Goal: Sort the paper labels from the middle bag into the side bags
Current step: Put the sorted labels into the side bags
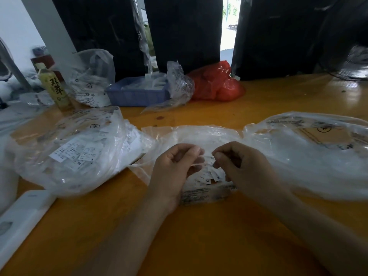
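Along the far edge of the orange table (199, 226): a green drink bottle (53, 87) upright toward the left, a blue tray (137, 94) of white pieces near the middle, a red plastic bag (216, 82) just right of it. White flat box (22, 218) at the near left corner.

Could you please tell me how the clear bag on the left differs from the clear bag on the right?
The left bag holds a visible heap of white paper labels; the right bag shows no labels that I can make out. The left bag sits puffed up over its contents, while the right bag lies flatter and spread wide. Both are clear plastic with black print, resting on the orange table either side of the middle bag.
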